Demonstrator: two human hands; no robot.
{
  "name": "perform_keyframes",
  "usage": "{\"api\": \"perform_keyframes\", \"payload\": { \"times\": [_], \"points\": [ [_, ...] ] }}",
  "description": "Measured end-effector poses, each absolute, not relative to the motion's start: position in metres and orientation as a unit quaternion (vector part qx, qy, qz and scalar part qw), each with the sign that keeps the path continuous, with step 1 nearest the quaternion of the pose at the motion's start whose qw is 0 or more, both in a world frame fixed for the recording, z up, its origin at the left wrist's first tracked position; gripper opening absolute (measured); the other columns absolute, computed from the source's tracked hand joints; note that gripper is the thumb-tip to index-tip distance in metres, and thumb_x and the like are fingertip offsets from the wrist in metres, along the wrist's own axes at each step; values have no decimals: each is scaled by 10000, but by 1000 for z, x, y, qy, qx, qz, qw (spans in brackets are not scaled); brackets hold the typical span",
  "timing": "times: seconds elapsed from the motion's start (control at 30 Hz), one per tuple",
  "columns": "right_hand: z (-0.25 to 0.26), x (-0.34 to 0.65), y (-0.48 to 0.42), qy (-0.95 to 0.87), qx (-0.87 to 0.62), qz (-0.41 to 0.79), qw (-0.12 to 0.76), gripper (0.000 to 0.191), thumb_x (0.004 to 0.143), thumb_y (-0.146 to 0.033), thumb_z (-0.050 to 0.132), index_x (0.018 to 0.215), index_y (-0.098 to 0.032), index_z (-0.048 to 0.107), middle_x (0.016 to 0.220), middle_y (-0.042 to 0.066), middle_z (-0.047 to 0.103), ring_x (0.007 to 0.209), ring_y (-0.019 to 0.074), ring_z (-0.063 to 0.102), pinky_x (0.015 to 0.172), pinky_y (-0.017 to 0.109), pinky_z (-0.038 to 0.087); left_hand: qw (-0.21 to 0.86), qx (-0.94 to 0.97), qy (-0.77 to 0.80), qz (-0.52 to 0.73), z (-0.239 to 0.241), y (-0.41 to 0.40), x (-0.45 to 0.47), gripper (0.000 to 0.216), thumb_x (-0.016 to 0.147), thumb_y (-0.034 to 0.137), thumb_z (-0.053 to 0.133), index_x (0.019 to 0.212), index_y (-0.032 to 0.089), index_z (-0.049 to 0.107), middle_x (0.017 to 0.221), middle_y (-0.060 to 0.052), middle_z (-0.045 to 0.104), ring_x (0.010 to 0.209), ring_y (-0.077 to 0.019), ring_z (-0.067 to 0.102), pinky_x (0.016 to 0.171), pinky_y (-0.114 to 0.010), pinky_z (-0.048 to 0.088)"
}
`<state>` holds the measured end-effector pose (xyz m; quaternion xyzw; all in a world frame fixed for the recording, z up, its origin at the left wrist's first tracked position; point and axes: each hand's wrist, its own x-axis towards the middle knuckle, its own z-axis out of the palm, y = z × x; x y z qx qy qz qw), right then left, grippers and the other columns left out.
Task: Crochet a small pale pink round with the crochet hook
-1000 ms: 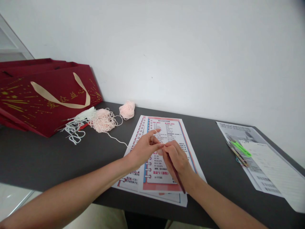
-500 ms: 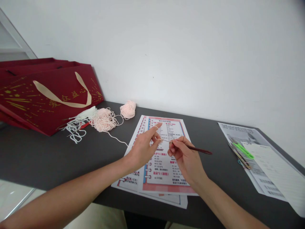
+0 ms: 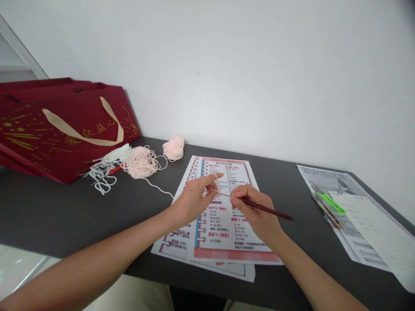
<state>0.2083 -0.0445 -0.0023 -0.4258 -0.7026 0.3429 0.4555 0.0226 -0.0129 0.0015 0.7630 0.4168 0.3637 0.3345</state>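
Observation:
My left hand (image 3: 196, 196) hovers over a printed instruction sheet (image 3: 227, 207), fingers pinched on a thin pale pink yarn strand (image 3: 158, 188) looped over the forefinger. The strand runs back left to a loose pink yarn tangle (image 3: 140, 162). My right hand (image 3: 256, 208) is closed on a dark red crochet hook (image 3: 266, 209), its thin metal tip pointing left and meeting the yarn at my left fingertips. The hook's handle sticks out to the right.
A small pink yarn ball (image 3: 173, 148) and white yarn scraps (image 3: 103, 172) lie by a dark red gift bag (image 3: 61, 129) at the back left. At the right, papers (image 3: 356, 216) carry green snips (image 3: 330, 203). The dark table (image 3: 65, 207) meets a white wall.
My right hand turned the hook from pointing down toward me to lying level with its handle out to the right. My hands drew slightly apart; the hook tip stays at the left fingertips.

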Motion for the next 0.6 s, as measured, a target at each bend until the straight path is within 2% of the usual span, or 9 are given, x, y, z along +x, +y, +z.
{"api": "perform_keyframes", "payload": {
  "times": [0.13,0.23,0.33,0.5,0.6],
  "points": [
    [-7,204,-38,-510,-367,566,533,102,800,-217,601,720,-204,539,661,-19,559,578,134,539,551,282,456,459,699,397,379,3,-13,25,410,771,172,592,1179,203,567,725,14,612,669,-133,527,680,-278,406],
    [-11,196,-40,-485,-343,584,553,86,818,-217,583,752,-215,528,677,-23,563,571,126,534,542,275,457,568,625,363,394,1,-16,29,508,764,194,621,1253,166,487,687,34,566,639,-119,529,653,-273,416],
    [-16,194,-46,-594,-363,458,552,73,853,-193,546,797,-227,514,752,-12,575,576,121,535,542,275,453,644,556,344,398,-1,-21,32,559,750,219,659,1265,140,456,686,30,582,645,-121,564,665,-279,430],
    [-21,195,-53,-838,-332,41,431,143,853,-83,502,827,-223,503,828,40,581,729,179,530,634,331,442,701,481,337,404,-1,-25,34,566,716,170,696,1243,145,490,673,44,588,612,-94,557,664,-258,425],
    [-22,195,-55,-851,-327,-56,406,166,844,-54,497,864,-219,500,827,54,582,740,192,530,659,351,443,748,429,325,389,1,-23,32,504,713,127,696,1192,136,541,663,41,587,607,-77,546,664,-237,407]
  ]
}}
